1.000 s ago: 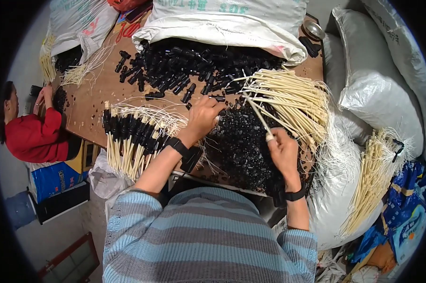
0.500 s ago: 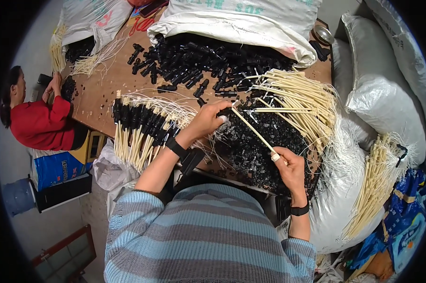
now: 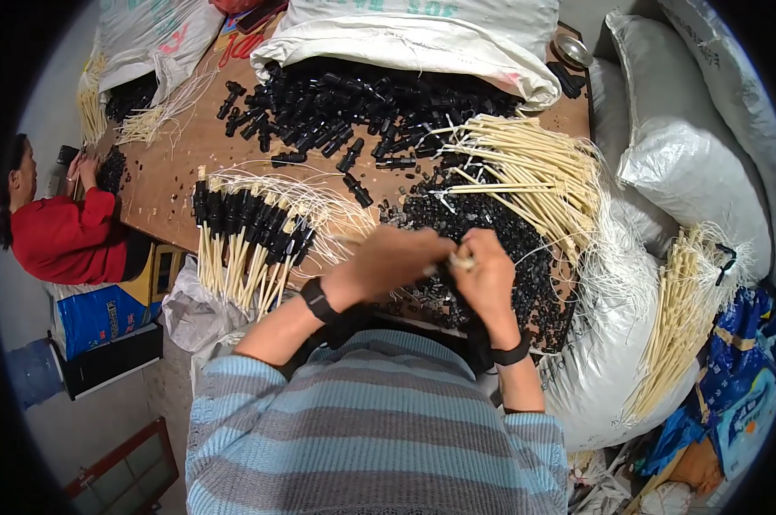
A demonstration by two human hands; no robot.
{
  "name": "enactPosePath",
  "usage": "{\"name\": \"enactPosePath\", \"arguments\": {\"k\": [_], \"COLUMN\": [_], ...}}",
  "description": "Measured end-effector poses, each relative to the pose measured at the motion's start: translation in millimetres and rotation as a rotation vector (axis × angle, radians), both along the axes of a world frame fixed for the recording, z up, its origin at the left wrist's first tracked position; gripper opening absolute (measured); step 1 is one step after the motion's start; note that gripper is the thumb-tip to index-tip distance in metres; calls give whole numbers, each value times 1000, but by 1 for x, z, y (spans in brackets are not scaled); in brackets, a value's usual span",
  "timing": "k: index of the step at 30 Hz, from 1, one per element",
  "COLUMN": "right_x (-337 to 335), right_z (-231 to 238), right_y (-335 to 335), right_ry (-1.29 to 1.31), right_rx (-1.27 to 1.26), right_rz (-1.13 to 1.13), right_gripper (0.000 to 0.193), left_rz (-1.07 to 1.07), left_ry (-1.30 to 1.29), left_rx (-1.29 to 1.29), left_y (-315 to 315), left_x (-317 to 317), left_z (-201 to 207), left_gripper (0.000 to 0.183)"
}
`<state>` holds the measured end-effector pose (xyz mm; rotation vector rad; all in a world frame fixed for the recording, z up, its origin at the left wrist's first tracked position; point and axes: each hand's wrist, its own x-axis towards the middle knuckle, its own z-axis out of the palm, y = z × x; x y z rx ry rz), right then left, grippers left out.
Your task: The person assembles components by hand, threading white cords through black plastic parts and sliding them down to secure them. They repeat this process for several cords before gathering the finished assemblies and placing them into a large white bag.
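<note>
Over the pile of small black pieces (image 3: 512,223), my two hands are close together in front of my chest. My left hand (image 3: 396,262) is smeared by motion; a thin cream stick (image 3: 346,239) juts out on its left side. My right hand (image 3: 488,273) is closed, with a pale end of the stick showing at its fingers. A thin white string curves away to its right. Left of my left hand lies a row of sticks fitted with black sleeves (image 3: 250,215). Loose cream sticks (image 3: 534,176) with white strings are heaped beyond my right hand.
A white woven sack (image 3: 405,43) spills black plastic fittings (image 3: 336,107) across the brown table (image 3: 169,184). Full sacks (image 3: 688,154) stand at the right, beside another stick bundle (image 3: 675,318). A person in red (image 3: 66,227) works at the table's left side. Red scissors (image 3: 240,49) lie far left.
My hands have come together, the right one moving left and inward. The stick, stretched between them before, is now mostly hidden by my hands. The view has shifted slightly.
</note>
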<state>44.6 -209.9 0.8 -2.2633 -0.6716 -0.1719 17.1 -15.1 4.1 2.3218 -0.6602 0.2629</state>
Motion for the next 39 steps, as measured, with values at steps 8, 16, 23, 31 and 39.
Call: {"name": "enactPosePath", "arguments": {"k": [8, 16, 23, 31, 39], "right_x": [-10, -15, -10, -9, -9], "right_z": [22, 4, 9, 1, 6], "right_y": [12, 16, 19, 19, 12], "right_ry": [188, 135, 5, -4, -69], "right_rx": [-69, -45, -42, -71, -178], "right_rz": [298, 124, 59, 91, 113], "right_gripper": [19, 15, 8, 7, 8], "left_rz": [413, 327, 343, 260, 288], "left_ry": [756, 474, 88, 223, 290], "left_rx": [-431, -259, -14, 5, 66], "left_y": [17, 17, 19, 12, 15], "left_x": [-3, -9, -13, -15, -13], "left_z": [-3, 0, -15, -11, -4], "left_gripper": [16, 32, 32, 40, 40]}}
